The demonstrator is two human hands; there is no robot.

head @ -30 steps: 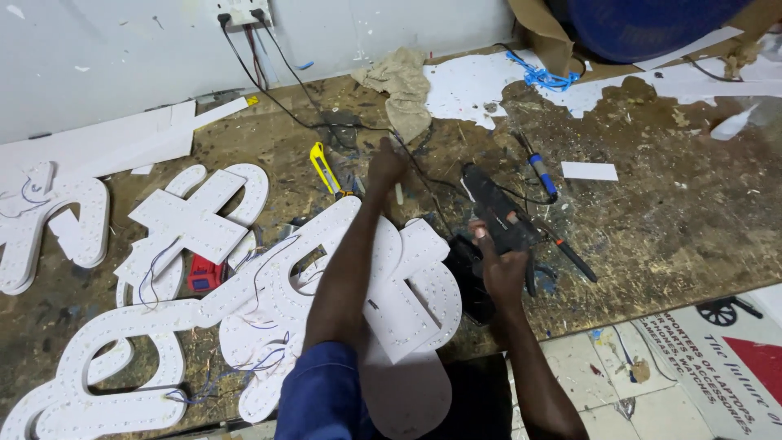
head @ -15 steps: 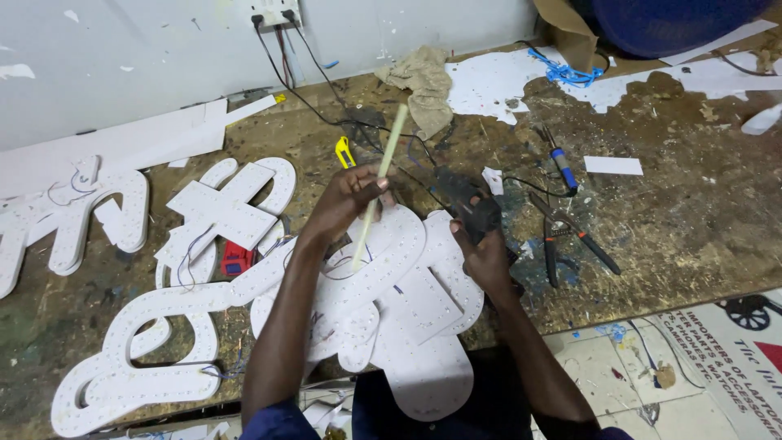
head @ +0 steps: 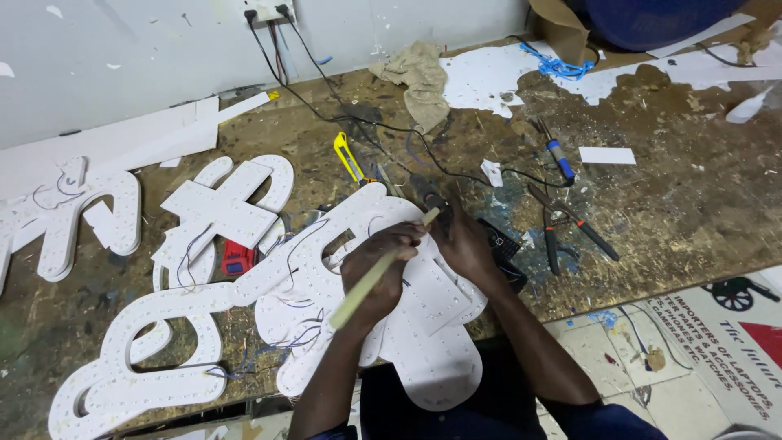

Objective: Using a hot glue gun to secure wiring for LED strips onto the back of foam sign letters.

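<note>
My left hand (head: 381, 269) grips a pale yellow rod, probably a glue stick (head: 371, 277), slanting up to the right. The rod's upper tip meets a black hand tool, likely a glue gun (head: 503, 244), which my right hand (head: 464, 240) holds and mostly covers. Both hands hover over a large white cut-out letter shape (head: 423, 342) studded with small lights and thin wires.
More white letter pieces (head: 122, 383) and a cross-shaped piece (head: 220, 208) lie to the left. A yellow utility knife (head: 349, 156), pliers (head: 562, 224), a blue-handled tool (head: 560, 159), a rag (head: 419, 73) and black cables cover the stained bench. A wall socket (head: 269, 10) is at the back.
My left hand reached to the back of the bench, came back with the rod, and lowered it until its tip meets the tool in my right hand.
</note>
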